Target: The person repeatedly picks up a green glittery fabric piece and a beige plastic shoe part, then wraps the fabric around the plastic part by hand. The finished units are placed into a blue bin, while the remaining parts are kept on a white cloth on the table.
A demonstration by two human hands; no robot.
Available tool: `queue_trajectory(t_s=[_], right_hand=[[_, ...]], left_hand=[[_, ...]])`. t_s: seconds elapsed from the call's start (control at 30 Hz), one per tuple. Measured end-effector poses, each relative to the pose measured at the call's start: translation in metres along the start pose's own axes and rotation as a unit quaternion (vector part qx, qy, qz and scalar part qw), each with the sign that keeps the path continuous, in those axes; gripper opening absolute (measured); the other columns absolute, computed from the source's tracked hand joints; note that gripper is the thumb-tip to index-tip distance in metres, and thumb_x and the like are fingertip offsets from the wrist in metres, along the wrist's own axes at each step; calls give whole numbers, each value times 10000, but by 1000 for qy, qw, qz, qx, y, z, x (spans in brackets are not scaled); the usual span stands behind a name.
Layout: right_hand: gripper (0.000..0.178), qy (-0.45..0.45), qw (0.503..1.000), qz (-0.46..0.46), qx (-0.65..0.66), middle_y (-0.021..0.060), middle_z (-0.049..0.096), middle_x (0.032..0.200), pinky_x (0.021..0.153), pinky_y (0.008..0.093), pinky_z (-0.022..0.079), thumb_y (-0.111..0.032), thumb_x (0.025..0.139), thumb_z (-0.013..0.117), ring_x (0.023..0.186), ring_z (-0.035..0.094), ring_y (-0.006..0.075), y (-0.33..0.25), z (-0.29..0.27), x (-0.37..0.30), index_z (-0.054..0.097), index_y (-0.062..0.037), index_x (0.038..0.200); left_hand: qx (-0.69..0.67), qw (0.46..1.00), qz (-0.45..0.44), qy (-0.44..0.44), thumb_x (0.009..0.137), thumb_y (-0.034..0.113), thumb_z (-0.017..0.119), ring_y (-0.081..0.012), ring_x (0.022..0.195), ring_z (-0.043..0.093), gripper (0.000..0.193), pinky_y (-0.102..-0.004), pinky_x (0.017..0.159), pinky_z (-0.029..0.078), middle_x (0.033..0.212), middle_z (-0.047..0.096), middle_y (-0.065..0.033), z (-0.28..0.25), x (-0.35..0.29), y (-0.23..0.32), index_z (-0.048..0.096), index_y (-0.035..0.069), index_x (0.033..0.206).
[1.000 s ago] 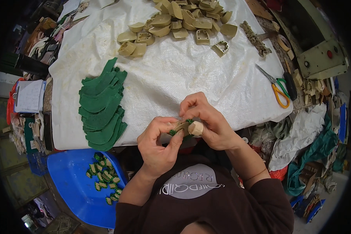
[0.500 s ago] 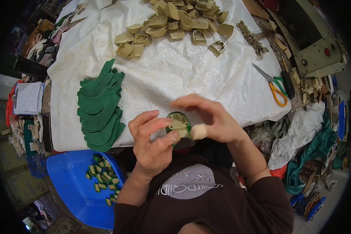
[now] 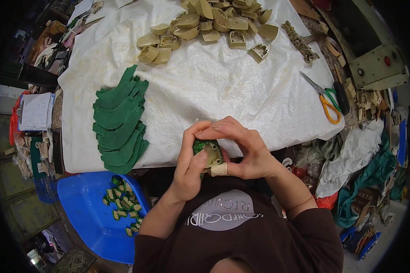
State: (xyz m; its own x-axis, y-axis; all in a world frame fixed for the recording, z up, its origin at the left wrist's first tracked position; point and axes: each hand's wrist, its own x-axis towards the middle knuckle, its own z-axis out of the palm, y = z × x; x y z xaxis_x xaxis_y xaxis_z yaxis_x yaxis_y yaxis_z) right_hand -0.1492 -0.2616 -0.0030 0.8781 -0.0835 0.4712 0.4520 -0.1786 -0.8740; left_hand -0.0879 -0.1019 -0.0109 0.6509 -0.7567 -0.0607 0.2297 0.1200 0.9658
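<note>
Close to my body, both hands are closed on a beige plastic shoe heel [image 3: 212, 157] with its hollow, holed side facing up. Green glittery covering [image 3: 199, 145] lies around its outer wall. My left hand [image 3: 190, 166] grips the heel from the left, thumb laid over its hollow face. From the other side, my right hand [image 3: 250, 152] curls its fingers over the far edge. Pale tape or a finger cot wraps the right thumb [image 3: 219, 169], which presses at the heel's near right side. The heel's underside is hidden.
Fanned green cut pieces [image 3: 118, 125] lie at left on the white sheet [image 3: 241, 86]. Bare beige heels [image 3: 205, 22] are heaped at the far side. Scissors [image 3: 325, 98] rest at right. A blue basin [image 3: 84, 214] at lower left holds several green-covered heels.
My right hand has come down from its raised, spread pose and closed over the heel. My left fingers have moved round the heel's far side. The view has shifted slightly.
</note>
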Motion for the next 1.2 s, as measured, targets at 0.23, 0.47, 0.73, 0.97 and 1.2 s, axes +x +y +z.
queue_trajectory(t_s=[0.23, 0.47, 0.73, 0.97, 1.2], right_hand=[[395, 17, 990, 96, 102, 25, 485, 1133, 628, 254, 473, -223, 856, 655, 777, 550, 140, 6, 9, -3, 540, -72, 1202], [148, -45, 942, 185, 275, 43, 538, 1022, 553, 229, 470, -181, 902, 573, 678, 559, 120, 20, 12, -2, 582, -42, 951], [311, 23, 985, 85, 149, 111, 524, 1100, 930, 337, 382, -209, 939, 476, 1048, 500, 242, 8, 27, -3, 537, -68, 1210], [355, 54, 983, 59, 166, 116, 491, 1144, 931, 323, 385, -136, 941, 431, 1042, 500, 216, 6, 38, -10, 491, -45, 1279], [470, 57, 970, 139, 191, 108, 474, 1181, 923, 307, 398, -361, 982, 401, 1032, 505, 189, 13, 35, -8, 454, -42, 1323]], left_hand=[[-62, 993, 65, 75, 960, 424, 288, -194, 907, 557, 617, -306, 786, 482, 1195, 454, -167, 22, 0, 0, 192, 2, 1398], [76, 983, 141, 89, 931, 610, 295, -223, 1159, 460, 805, -339, 963, 392, 1281, 405, -188, 32, 0, -6, 157, -14, 1422], [30, 972, 149, 181, 963, 390, 358, -197, 1079, 493, 577, -317, 935, 400, 1206, 443, -155, 34, 7, -4, 256, 8, 1382], [65, 963, 151, 212, 958, 281, 319, -191, 1011, 519, 461, -326, 866, 431, 1163, 481, -120, 36, 7, 1, 313, 27, 1343], [-196, 958, 70, 198, 959, 569, 275, -176, 935, 527, 635, -315, 805, 435, 1099, 530, -119, 37, 12, 3, 250, 118, 1405]])
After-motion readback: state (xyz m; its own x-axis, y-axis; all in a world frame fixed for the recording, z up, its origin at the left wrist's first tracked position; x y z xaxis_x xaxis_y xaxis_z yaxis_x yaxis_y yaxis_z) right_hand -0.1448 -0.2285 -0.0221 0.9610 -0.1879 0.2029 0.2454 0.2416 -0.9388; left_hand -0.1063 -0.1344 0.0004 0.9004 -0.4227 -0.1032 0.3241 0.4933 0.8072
